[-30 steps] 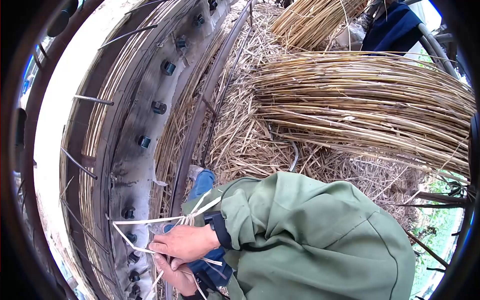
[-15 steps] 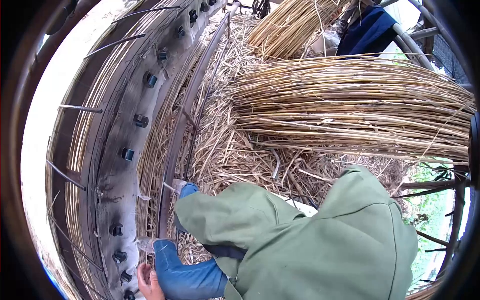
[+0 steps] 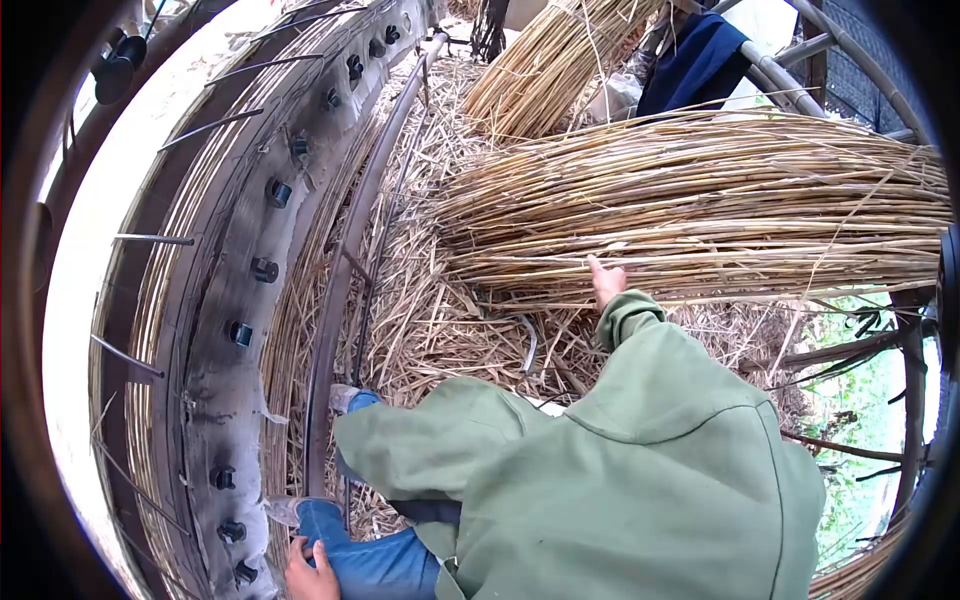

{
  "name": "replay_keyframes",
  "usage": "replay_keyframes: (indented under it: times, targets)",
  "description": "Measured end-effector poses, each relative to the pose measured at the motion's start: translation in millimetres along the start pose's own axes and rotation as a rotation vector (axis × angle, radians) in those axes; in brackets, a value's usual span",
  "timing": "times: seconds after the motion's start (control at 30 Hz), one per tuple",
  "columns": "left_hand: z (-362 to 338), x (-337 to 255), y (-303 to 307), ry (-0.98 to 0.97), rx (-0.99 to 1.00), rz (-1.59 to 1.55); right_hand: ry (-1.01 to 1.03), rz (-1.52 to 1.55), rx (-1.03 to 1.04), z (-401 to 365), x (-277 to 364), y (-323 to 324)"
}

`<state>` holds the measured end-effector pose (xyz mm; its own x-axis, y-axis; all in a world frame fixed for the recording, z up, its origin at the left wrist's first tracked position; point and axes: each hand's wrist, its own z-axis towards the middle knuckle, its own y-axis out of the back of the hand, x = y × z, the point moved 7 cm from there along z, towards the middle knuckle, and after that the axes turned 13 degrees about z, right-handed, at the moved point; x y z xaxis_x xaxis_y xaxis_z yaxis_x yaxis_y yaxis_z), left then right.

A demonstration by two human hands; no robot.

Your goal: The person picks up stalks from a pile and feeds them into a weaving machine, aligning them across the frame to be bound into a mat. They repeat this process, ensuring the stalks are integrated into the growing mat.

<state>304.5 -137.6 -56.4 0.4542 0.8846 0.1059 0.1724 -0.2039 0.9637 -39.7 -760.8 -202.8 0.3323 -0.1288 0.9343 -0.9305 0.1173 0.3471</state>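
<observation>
My right hand point(image 3: 607, 281) reaches out of the green sleeve to the lower edge of a thick bundle of dry reeds point(image 3: 700, 215). Its index finger is stretched out over the stalks, and it holds nothing visible. At the bottom left, my left hand point(image 3: 311, 571) is beside the blue jeans point(image 3: 375, 565), thumb and fingers apart and slightly bent, with no object in it. To its left runs a long curved metal frame point(image 3: 235, 290) with a row of dark bolts or knobs, with reeds lying along it.
A brown metal bar point(image 3: 345, 255) runs lengthwise beside the frame. Loose straw point(image 3: 400, 300) covers the ground. Behind the large bundle are a second reed bundle point(image 3: 555, 70), dark blue cloth point(image 3: 695, 62) and metal poles point(image 3: 780, 80). Thin rods point(image 3: 155, 239) stick out at the left.
My right arm has extended, and my right hand, hidden before, now shows at the large reed bundle. My left hand stays low by the jeans. The whole view has shifted slightly.
</observation>
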Motion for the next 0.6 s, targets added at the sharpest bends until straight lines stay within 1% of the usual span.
replay_keyframes:
  times: [0.03,0.07,0.1,0.13,0.17,0.2,0.23,0.27,0.3,0.37,0.4,0.43,0.47,0.5,0.57,0.6]
  targets:
    - [-2.1,0.6,1.5,0.012,0.001,-0.001,0.102,0.242,-0.114,23.4,-3.7,13.9]
    - [-3.2,0.6,3.0,0.021,0.001,-0.004,0.144,0.159,-0.344,58.0,-25.7,39.2]
    - [-4.6,-0.2,5.2,0.028,0.003,-0.021,0.128,0.311,-0.269,66.8,-6.5,53.0]
    - [-5.9,-1.3,7.9,0.034,0.007,-0.038,0.268,0.622,-0.271,72.6,13.7,62.8]
    - [-6.9,-2.1,8.5,0.040,0.011,-0.054,0.307,0.663,-0.325,73.5,35.6,77.2]
    - [-7.6,-2.5,6.9,0.040,0.012,-0.050,0.397,0.684,-0.353,69.0,63.4,88.6]
    - [-8.1,-1.1,5.2,0.041,0.013,-0.045,0.474,0.723,-0.346,71.4,84.6,97.2]
    - [-8.3,1.9,3.5,0.044,0.014,-0.038,0.419,0.891,-0.314,80.2,95.9,97.3]
    - [-8.3,4.4,1.1,0.013,-0.007,-0.019,0.360,1.059,-0.277,84.3,105.2,95.3]
    - [-10.4,10.9,-9.7,-0.029,-0.051,0.012,0.321,1.023,-0.172,69.7,136.8,75.6]
    - [-10.3,17.6,-17.5,0.024,-0.038,-0.024,0.377,0.984,-0.022,67.7,147.3,55.3]
    - [-9.7,23.9,-25.9,0.076,-0.025,-0.056,0.288,1.031,0.022,41.7,162.2,30.9]
    - [-10.5,28.8,-32.6,0.127,-0.014,-0.088,0.301,1.011,0.143,30.1,171.6,3.9]
    - [-11.5,27.8,-34.1,0.130,-0.044,-0.101,0.316,0.992,0.267,17.5,184.1,-23.5]
    - [-13.8,28.1,-28.6,0.146,-0.109,-0.116,0.351,0.818,0.477,-21.7,202.3,-75.9]
    - [-14.1,25.0,-24.0,0.177,-0.048,-0.129,0.459,0.760,0.591,-45.2,213.3,-101.2]
